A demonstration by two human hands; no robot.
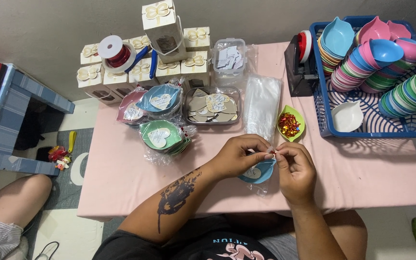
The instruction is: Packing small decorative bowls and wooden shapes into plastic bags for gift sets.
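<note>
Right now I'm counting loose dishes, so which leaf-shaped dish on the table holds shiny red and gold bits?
The green dish, lying alone on the pink table between the clear bag stack and the blue basket. The other dishes are wrapped or stacked.

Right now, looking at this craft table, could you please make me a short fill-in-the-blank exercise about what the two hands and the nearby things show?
1. Both hands, left hand and right hand, pinch the top of a clear bag that holds a leaf-shaped dish of ____ colour.
2. The small green leaf-shaped dish holds shiny red and ____ pieces.
3. The stacked colourful plastic dishes sit in a ____ plastic basket.
4. The table is covered in ____ cloth.

Missing words: blue; gold; blue; pink
</note>
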